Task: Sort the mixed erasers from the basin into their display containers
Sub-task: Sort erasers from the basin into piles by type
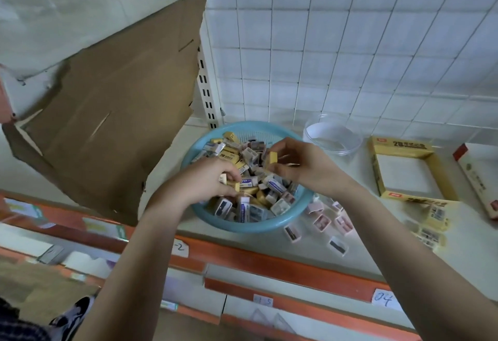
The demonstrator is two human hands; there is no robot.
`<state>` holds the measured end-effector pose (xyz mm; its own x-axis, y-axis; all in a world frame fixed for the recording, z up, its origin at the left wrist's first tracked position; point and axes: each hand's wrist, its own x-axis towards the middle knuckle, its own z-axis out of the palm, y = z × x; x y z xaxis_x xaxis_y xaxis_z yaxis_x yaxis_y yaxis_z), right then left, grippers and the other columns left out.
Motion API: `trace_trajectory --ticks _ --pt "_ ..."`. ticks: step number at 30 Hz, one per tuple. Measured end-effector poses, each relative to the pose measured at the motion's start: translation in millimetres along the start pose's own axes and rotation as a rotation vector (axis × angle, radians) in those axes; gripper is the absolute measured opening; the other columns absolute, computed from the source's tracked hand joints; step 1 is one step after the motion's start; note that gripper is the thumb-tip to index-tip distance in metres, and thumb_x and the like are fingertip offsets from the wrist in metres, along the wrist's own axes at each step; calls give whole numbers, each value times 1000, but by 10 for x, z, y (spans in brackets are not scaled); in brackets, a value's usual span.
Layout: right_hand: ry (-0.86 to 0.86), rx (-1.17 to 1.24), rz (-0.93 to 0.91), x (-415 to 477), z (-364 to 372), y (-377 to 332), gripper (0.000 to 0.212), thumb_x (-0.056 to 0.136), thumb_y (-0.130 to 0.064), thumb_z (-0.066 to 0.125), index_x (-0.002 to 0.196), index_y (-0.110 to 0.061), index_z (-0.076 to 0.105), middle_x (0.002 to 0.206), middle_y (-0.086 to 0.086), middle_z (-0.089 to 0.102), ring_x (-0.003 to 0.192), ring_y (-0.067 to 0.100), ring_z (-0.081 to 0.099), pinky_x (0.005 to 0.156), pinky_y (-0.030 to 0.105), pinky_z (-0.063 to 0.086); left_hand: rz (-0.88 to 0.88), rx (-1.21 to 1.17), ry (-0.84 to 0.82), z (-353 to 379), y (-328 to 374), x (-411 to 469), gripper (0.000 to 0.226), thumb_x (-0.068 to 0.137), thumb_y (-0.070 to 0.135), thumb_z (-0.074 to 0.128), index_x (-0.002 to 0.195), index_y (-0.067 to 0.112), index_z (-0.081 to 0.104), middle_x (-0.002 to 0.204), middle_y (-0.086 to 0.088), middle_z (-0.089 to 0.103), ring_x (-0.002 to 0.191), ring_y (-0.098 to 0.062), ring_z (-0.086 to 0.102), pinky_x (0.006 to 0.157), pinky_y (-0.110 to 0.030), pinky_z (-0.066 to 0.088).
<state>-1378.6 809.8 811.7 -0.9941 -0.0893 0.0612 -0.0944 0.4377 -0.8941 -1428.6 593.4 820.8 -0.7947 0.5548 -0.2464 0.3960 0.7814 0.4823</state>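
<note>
Right now the right hand (304, 169) pinches a yellow eraser (272, 158) between thumb and fingertips, just above the heap at centre frame. The left hand (204, 183) has its fingers curled down into the mixed erasers (253, 206), gripping a small yellow piece. The heap fills a round blue plastic basin (242, 228). To its right lie loose pink erasers (322, 222), a clear round tub (332, 138) and an open yellow cardboard box (376, 170). Torn brown cardboard (116, 114) fills the left of the frame.
</note>
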Motion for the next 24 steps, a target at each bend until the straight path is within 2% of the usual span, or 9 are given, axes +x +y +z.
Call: trace_trajectory --ticks 2,6,9,14,18,19,21,22,24 --pt "24 -11 -4 -48 -62 28 16 82 -17 71 93 -23 61 93 -4 69 89 13 67 87 28 52 3 18 9 -15 45 15 19 79 26 74 95 31 65 105 13 61 93 -10 58 83 -35 50" --pt "84 5 13 -175 -195 58 17 84 -20 68 100 -19 62 85 -6 65 88 11 66 76 14 47 3 -14 127 -34 146 34 20 77 27 76 93 30 64 105 8 61 99 -10 56 87 -31 47" --pt "124 2 22 -267 -298 72 17 84 -23 68 101 -25 63 92 1 66 86 9 66 77 20 50 56 -65 204 -7 287 72 20 79 24 75 95 30 64 105 5 64 96 -9 57 88 -29 46" --pt "145 -7 17 -501 -494 85 19 88 -20 64 97 -37 60 87 -11 63 79 3 66 77 21 51 179 -114 251 105 650 158 22 87 24 66 108 31 66 112 10 65 96 -12 63 84 -26 47" --pt "220 -24 78 -757 -730 196 22 87 -17 65 103 -31 61 82 -11 61 78 8 66 79 25 50 299 -110 266 236 1004 268 26 90 19 62 114 27 65 110 10 64 92 -4 59 83 -19 43" --pt "250 -16 96 -828 -800 239 25 86 -16 66 106 -30 61 83 -10 63 79 8 67 80 24 51 324 -118 265 279 1090 298 26 90 18 61 114 26 65 109 10 63 89 -2 59 81 -13 43" --pt "308 -7 136 -985 -951 332 30 85 -14 68 110 -29 61 90 -7 65 83 8 66 75 16 50 351 -135 251 377 1272 353 27 91 14 60 116 24 65 109 7 61 87 -3 59 75 -2 39" --pt "332 -24 154 -1069 -1033 380 31 85 -15 68 112 -28 61 94 -6 65 84 6 66 73 11 48 360 -147 239 435 1367 388 29 91 12 60 117 23 64 111 5 61 89 -8 60 74 -3 39" --pt "371 -84 189 -1246 -1199 478 32 84 -17 68 114 -27 62 97 -7 65 86 1 64 73 9 47 382 -164 201 570 1559 458 32 90 9 60 119 23 63 113 0 63 95 -15 61 82 -18 44"
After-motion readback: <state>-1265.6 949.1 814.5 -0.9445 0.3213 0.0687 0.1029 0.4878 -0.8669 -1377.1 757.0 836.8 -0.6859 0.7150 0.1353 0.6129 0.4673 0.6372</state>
